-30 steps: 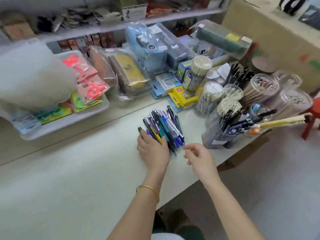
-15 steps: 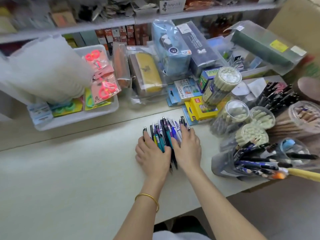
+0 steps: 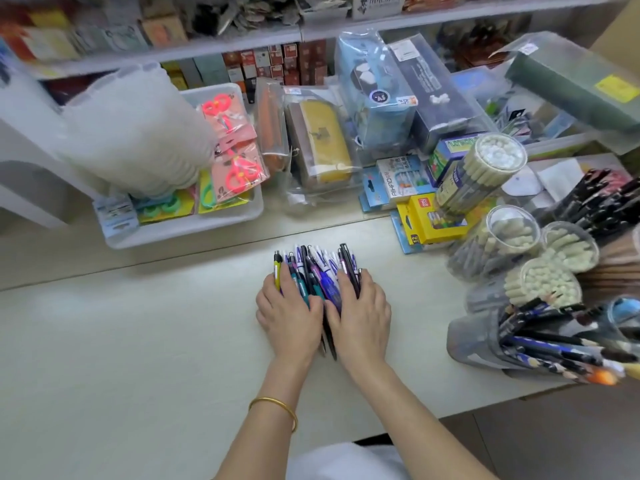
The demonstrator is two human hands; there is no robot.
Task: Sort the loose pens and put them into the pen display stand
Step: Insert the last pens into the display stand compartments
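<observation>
A pile of loose pens (image 3: pixel 320 266), blue, teal, purple, black and one yellow, lies on the pale table (image 3: pixel 138 341), all pointing away from me. My left hand (image 3: pixel 289 313) lies flat over the pile's left side. My right hand (image 3: pixel 362 311) lies flat over its right side. The fingers of both hands are fairly straight and press the pens into one tight bundle. The near ends of the pens are hidden under my palms. The grey pen display stand (image 3: pixel 474 341) sits at the right, with pens and pencils leaning out of it.
Clear tubs of pencils (image 3: pixel 498 244) and a yellow box (image 3: pixel 433 216) crowd the right side beyond the stand. A white tray (image 3: pixel 187 228) of packaged scissors stands at the back left. Pencil cases in bags fill the shelf behind. The table's edge runs close at the lower right.
My right hand came from beside the pile onto its right side. Both hands have pushed the fanned pens into a narrower, straight bundle. The view shifted left.
</observation>
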